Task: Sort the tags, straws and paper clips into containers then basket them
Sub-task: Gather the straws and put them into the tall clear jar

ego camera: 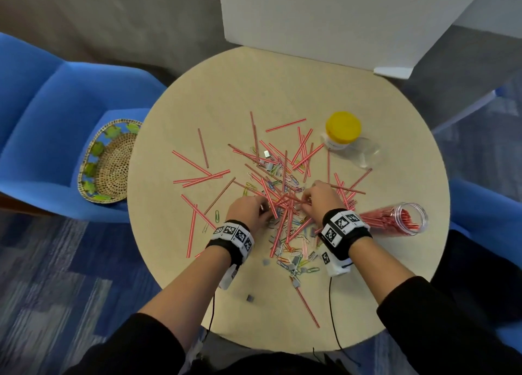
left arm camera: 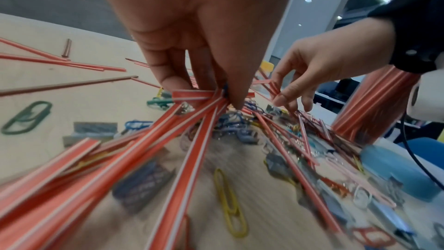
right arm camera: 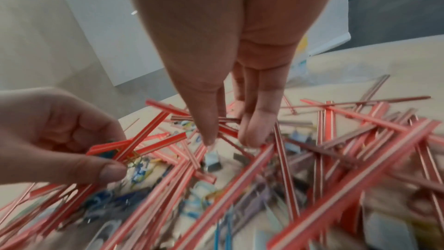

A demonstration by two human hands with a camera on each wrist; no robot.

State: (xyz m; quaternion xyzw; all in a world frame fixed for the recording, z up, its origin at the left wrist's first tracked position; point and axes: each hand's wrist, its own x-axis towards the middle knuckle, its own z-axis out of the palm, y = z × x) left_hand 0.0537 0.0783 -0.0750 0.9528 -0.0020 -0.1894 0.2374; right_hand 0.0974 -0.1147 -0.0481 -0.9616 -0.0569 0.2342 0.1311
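straws [ego camera: 282, 205] heaped mid-table among paper clips [ego camera: 293, 250] and tags [ego camera: 296, 260] are being gathered: left hand [ego camera: 248, 209] pinches a fanned bunch, right hand [ego camera: 319, 198] curls onto another, likely bound for the half-filled jar [ego camera: 395, 219] lying near right.

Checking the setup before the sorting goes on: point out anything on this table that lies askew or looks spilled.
Two jars lie tipped on their sides: the clear jar packed with straws, mouth open toward the table's right edge, and the yellow-lidded jar. Straws, paper clips and tags lie in one mixed heap. The basket leans tilted on the blue chair, off the table.
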